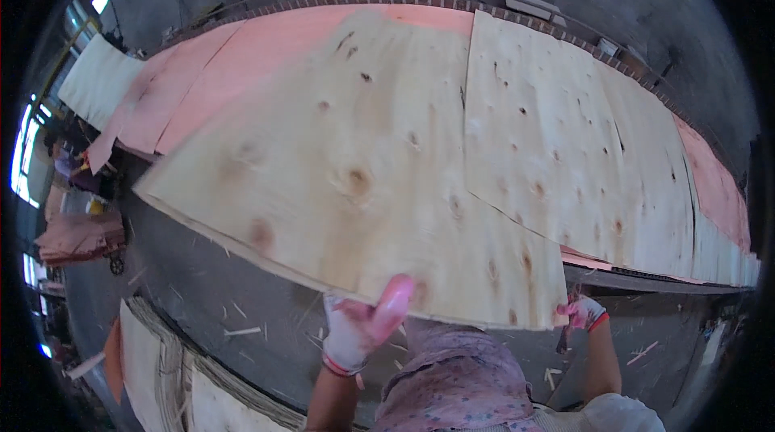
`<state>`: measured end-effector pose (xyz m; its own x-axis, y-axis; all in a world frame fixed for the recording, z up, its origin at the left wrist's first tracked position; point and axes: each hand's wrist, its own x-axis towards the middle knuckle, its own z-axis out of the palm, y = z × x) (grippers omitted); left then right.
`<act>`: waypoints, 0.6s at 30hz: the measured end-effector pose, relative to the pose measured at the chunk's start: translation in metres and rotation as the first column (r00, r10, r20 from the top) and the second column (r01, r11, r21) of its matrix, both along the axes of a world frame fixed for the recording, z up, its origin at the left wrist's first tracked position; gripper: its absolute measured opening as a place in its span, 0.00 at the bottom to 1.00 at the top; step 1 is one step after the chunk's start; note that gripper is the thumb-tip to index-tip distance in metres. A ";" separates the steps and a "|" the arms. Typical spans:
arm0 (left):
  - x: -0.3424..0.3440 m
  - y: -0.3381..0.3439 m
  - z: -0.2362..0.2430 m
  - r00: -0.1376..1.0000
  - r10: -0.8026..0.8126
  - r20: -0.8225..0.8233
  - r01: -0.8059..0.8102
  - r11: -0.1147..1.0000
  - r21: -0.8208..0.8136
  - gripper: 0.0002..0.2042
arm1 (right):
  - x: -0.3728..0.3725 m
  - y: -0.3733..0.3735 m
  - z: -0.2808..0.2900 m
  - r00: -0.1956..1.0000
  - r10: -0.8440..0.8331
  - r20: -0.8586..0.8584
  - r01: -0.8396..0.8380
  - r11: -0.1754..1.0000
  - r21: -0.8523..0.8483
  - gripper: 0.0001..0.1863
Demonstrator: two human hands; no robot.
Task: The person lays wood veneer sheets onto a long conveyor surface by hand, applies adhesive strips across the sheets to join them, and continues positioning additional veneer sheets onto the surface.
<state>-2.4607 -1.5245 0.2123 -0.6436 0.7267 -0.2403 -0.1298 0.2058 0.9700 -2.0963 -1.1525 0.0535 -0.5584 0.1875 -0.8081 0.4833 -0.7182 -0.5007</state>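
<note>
A large pale wood veneer sheet (323,198) with brown knots spans the middle, its left part slightly blurred. My left hand (359,327), in a white glove with pink fingers, grips its near edge, the thumb lying on top and the other fingers hidden beneath. At the sheet's near right corner, my right hand (584,313) in a similar glove has its fingers closed at the edge; a small dark strip hangs below them. The sheet's right side meets another knotty veneer sheet (557,141), and pink-orange sheets (210,77) lie beneath and to the left.
A long curved-looking conveyor edge (339,1) borders the far side. At lower left stands a stack of veneer (149,367). A cart with reddish sheets (81,236) and another person (73,165) are at far left. Wood scraps (242,331) litter the floor.
</note>
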 end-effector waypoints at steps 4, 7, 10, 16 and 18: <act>-0.092 -0.032 0.032 0.885 0.328 -0.332 -0.314 0.945 0.095 0.20 | -0.095 -0.054 -0.018 0.975 0.201 -0.091 -0.180 0.964 0.195 0.26; -0.174 -0.068 0.059 0.646 0.698 -0.310 -0.566 0.710 0.420 0.16 | -0.238 -0.094 0.035 0.951 0.310 0.012 -0.301 0.913 0.276 0.32; -0.239 -0.099 0.101 0.615 0.711 -0.341 -0.605 0.703 0.374 0.21 | -0.338 -0.108 -0.010 0.921 0.387 0.038 -0.347 0.775 0.528 0.31; -0.401 -0.200 0.106 0.367 0.748 -0.553 -0.728 0.601 0.330 0.26 | -0.549 -0.145 0.041 0.943 0.279 -0.183 -0.174 0.878 0.446 0.43; -0.461 -0.210 0.119 0.682 0.730 0.035 -0.664 0.598 0.448 0.28 | -0.628 -0.162 0.078 0.882 0.429 -0.195 -0.216 0.735 0.642 0.47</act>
